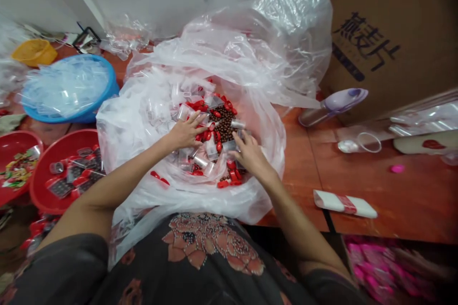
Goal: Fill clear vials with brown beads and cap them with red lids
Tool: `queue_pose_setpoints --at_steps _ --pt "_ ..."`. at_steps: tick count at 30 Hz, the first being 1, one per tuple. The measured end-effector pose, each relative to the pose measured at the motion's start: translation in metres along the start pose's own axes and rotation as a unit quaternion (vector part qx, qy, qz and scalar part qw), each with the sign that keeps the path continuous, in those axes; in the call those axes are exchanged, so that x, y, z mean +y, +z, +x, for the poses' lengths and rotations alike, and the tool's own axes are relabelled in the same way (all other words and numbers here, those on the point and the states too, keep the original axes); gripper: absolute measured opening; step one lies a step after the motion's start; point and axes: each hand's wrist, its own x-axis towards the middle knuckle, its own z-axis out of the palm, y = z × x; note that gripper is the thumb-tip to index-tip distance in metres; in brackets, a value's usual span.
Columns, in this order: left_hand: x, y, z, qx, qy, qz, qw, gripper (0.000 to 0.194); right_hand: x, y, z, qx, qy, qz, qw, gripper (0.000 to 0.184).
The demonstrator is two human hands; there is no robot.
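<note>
I'm seeing left grip (196, 127) and right grip (240, 145) spread; between them a clear, shiny tube (203, 162) is lying, long axis slanting far-left to near-right.

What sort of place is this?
Probably a packing or assembly workshop: an open plastic bag holding red pieces and clear containers, a blue basin heaped with translucent plastic, and a large cardboard box.

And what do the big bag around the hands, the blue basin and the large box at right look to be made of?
Bag: thin, translucent plastic film, judging by its creases and see-through folds.
Blue basin: probably moulded plastic, from its smooth, evenly coloured wall.
Box: most likely cardboard, matte brown with dark print on its flat panel.
</note>
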Motion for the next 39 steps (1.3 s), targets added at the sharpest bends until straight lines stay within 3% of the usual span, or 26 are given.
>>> queue_pose_setpoints --at_steps 3,7,9,12,15,18,20,22,25,28,32,36,39 --pt "-0.009 -0.003 -0.002 -0.003 -0.022 0.005 1.000 0.068 -0.011 0.025 -0.028 -0.058 0.002 -0.018 0.998 0.056" --pt "-0.009 -0.003 0.005 -0.003 -0.086 0.019 0.996 0.084 -0.040 0.044 -0.049 -0.103 -0.107 0.006 0.989 0.054" --pt "-0.003 -0.003 0.008 -0.031 -0.103 0.006 0.994 0.092 -0.050 0.051 -0.055 -0.111 -0.160 0.020 0.981 0.054" --pt "0.005 -0.010 0.005 -0.073 -0.097 -0.054 0.991 0.096 -0.051 0.051 -0.058 -0.093 -0.189 0.055 0.976 0.045" --pt "0.009 -0.023 -0.009 -0.037 -0.056 -0.105 0.992 0.074 -0.032 0.037 -0.050 -0.015 -0.124 0.101 0.987 0.037" --pt "0.011 -0.034 -0.022 0.038 -0.034 -0.121 0.991 0.068 -0.007 0.014 -0.029 0.097 0.057 0.085 0.990 0.032" --pt "0.015 -0.035 -0.027 0.065 -0.045 -0.140 0.987 0.079 0.005 0.002 -0.010 0.107 0.170 0.046 0.978 0.037" --pt "0.022 -0.029 -0.027 0.075 -0.051 -0.174 0.981 0.073 0.011 -0.003 0.007 0.071 0.221 0.021 0.973 0.050" --pt "0.034 -0.011 -0.023 0.114 -0.045 -0.226 0.966 0.050 0.010 -0.002 0.024 0.040 0.200 0.000 0.979 0.051" --pt "0.041 0.009 -0.020 0.155 -0.072 -0.285 0.943 0.055 0.006 0.003 0.030 0.039 0.163 -0.018 0.986 0.040" --pt "0.040 0.022 -0.023 0.161 -0.105 -0.343 0.920 0.064 0.008 0.003 0.028 0.044 0.132 0.008 0.990 0.030" --pt "0.039 0.018 -0.037 0.162 -0.133 -0.248 0.946 0.061 0.021 -0.008 0.005 0.023 0.138 0.096 0.985 0.046" --pt "0.045 0.009 -0.045 0.143 -0.155 -0.133 0.969 0.045 0.025 -0.017 -0.024 -0.041 0.119 0.056 0.990 0.038"
